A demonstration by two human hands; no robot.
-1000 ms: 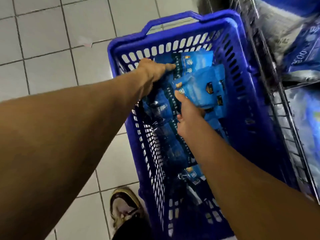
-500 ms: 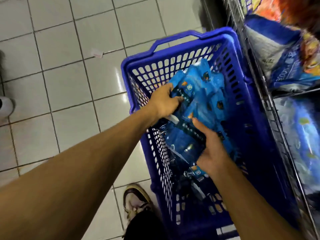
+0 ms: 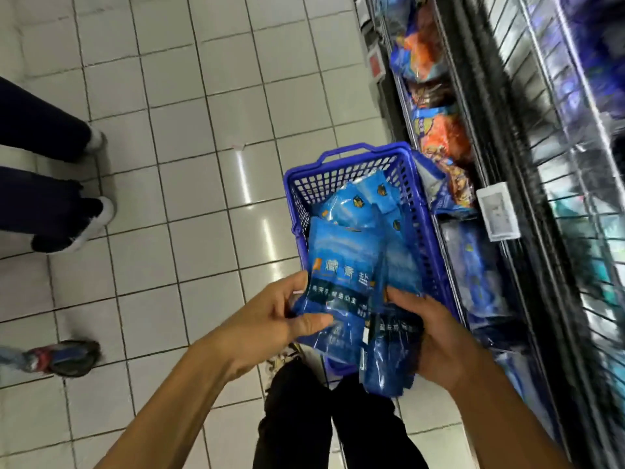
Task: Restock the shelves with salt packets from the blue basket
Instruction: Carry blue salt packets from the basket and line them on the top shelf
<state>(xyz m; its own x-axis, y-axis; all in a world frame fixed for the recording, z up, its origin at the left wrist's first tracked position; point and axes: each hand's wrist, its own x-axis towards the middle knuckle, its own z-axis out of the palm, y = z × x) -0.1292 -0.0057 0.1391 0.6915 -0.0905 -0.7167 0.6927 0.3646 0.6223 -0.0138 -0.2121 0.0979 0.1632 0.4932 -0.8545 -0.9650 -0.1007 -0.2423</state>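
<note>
Head view: left hand [image 3: 270,324] and right hand [image 3: 436,343] each grip salt packets [image 3: 341,275] above the blue basket [image 3: 436,252]. More packets lie inside it. Shelves [image 3: 527,204] stand just right; none placed yet.

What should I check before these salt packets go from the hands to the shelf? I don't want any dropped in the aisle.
1. Left hand grips the front salt packet, thumb across its face: ok.
2. Right hand holds a second bunch of packets from the side and below: ok.
3. Held packets are lifted out of the blue basket: ok.
4. More packets remain in the basket for later trips: ok.
5. Free slot on the wire shelf: cannot tell, the view is blurred.
6. Aisle free of bystanders: not ok, another person's legs stand on the left.
</note>
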